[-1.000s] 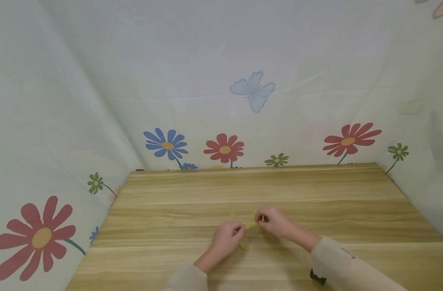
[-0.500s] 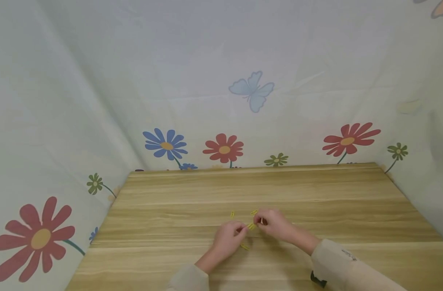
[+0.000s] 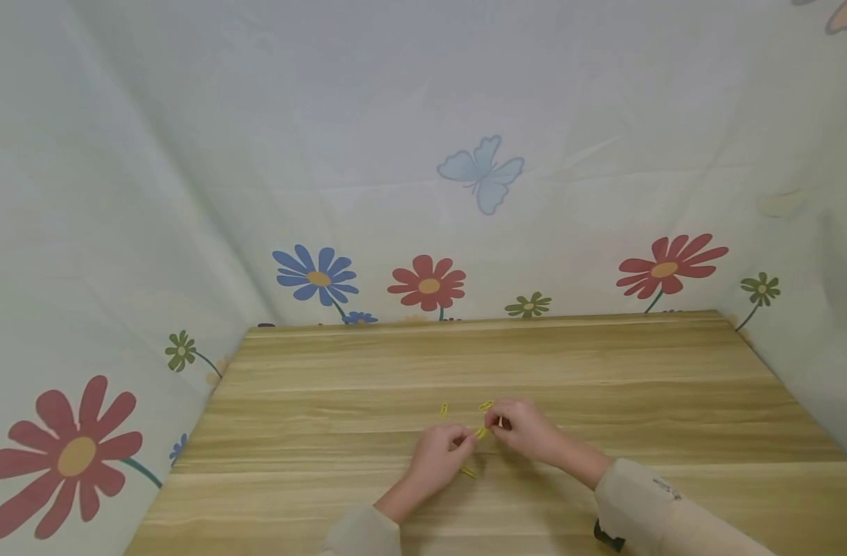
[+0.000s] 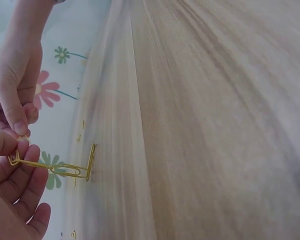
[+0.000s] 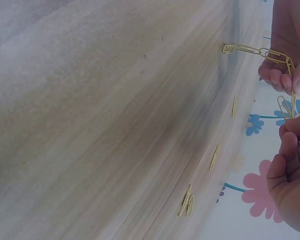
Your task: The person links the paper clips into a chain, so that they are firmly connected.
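Observation:
My left hand (image 3: 435, 457) pinches a chain of linked yellow paper clips (image 5: 247, 49) between thumb and forefinger. From those fingers the chain trails down, its far end at the tabletop in both wrist views. Facing it, my right hand (image 3: 527, 432) pinches a single paper clip (image 5: 284, 106) whose loop sticks up beside the last link of the chain. The fingertips of both hands are close together just above the table, and in the left wrist view they overlap around the clip ends. Fingers hide part of the joint.
Several loose yellow paper clips lie beyond the hands, among them one at the left (image 3: 445, 408) and another beside the right hand (image 3: 486, 405). The wood-grain table (image 3: 312, 386) meets a flower-printed cloth backdrop (image 3: 367, 208) at its far edge.
My left hand has shifted slightly right, narrowing the gap between the fingertips, and the chain end has moved with it. The right hand has shifted slightly left. The loose clips lie as before.

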{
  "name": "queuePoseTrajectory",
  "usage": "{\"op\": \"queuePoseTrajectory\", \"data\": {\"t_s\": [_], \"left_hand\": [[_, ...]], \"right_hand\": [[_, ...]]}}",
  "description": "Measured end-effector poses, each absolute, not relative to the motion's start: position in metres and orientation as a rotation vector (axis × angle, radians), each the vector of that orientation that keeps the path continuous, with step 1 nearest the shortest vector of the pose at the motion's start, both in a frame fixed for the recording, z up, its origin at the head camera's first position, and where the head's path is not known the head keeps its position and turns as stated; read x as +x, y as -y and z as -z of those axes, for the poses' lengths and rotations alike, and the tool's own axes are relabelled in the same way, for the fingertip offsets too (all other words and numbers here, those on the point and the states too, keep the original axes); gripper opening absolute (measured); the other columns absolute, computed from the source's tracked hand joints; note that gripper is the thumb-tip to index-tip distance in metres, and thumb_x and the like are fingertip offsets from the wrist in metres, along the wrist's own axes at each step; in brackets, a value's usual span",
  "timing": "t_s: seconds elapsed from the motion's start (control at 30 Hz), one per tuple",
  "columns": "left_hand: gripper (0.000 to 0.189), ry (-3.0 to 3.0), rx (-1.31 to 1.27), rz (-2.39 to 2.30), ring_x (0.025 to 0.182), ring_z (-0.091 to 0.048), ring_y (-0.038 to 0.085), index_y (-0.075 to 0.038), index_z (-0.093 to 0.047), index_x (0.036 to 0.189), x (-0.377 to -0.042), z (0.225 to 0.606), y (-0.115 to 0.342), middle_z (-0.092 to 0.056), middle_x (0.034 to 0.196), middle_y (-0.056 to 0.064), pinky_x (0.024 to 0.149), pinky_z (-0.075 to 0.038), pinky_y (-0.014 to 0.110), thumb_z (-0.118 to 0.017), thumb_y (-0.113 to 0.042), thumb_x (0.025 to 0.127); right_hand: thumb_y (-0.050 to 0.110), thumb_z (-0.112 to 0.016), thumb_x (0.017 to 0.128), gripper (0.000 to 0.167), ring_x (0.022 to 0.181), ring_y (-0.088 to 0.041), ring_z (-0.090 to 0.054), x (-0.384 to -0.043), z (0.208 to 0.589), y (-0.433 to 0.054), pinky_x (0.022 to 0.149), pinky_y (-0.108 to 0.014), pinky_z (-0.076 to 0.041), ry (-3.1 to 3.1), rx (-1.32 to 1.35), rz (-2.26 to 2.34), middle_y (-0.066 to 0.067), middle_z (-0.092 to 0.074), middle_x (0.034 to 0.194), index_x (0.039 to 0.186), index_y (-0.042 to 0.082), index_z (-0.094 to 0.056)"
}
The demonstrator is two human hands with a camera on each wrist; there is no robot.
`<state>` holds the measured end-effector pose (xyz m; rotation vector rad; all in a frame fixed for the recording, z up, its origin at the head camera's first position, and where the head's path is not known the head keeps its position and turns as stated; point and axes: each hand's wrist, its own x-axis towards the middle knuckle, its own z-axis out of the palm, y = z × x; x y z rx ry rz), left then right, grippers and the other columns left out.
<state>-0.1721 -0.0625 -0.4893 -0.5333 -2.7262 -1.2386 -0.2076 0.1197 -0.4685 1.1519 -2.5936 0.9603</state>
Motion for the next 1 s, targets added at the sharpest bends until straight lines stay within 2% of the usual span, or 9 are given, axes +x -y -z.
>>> {"op": "queuePoseTrajectory", "data": {"t_s": [0.3, 0.6, 0.8, 1.0], "left_hand": [[0.017, 2.723, -0.518, 1.297, 0.071, -0.057, 0.004, -0.008, -0.069, 0.081, -0.173, 0.491, 0.063, -0.067, 0.077, -0.001, 0.061, -0.043, 0.017, -0.056, -0.019, 0.082], [0.018, 2.743, -0.520, 1.328, 0.075, -0.060, 0.007, -0.008, -0.069, 0.083, -0.171, 0.490, 0.067, -0.068, 0.079, 0.000, 0.064, -0.045, 0.018, -0.055, -0.020, 0.083], [0.019, 2.752, -0.521, 1.348, 0.077, -0.061, 0.009, -0.008, -0.068, 0.084, -0.171, 0.490, 0.067, -0.068, 0.080, 0.000, 0.065, -0.046, 0.019, -0.055, -0.022, 0.085], [0.020, 2.734, -0.548, 1.332, 0.076, -0.060, 0.008, -0.009, -0.068, 0.084, -0.172, 0.494, 0.068, -0.066, 0.074, -0.002, 0.066, -0.046, 0.019, -0.054, -0.023, 0.086]], "right_hand": [[-0.003, -0.063, 0.075, 0.012, 0.063, 0.000, -0.047, -0.207, 0.468, -0.119, 0.055, -0.015, -0.042, 2.593, 1.134, -0.982, 0.003, -0.059, 0.072, 0.074, 0.009, -0.061], [-0.005, -0.059, 0.077, 0.010, 0.064, -0.001, -0.047, -0.207, 0.460, -0.125, 0.054, -0.017, -0.042, 2.640, 1.065, -1.112, -0.003, -0.060, 0.073, 0.076, 0.005, -0.060], [-0.004, -0.059, 0.078, 0.010, 0.064, -0.001, -0.046, -0.207, 0.458, -0.126, 0.055, -0.017, -0.042, 2.659, 1.051, -1.123, -0.001, -0.060, 0.075, 0.077, 0.006, -0.060], [-0.004, -0.057, 0.079, 0.010, 0.062, 0.000, -0.044, -0.206, 0.457, -0.128, 0.052, -0.017, -0.041, 2.690, 1.010, -1.237, -0.005, -0.061, 0.076, 0.077, 0.005, -0.060]]}}
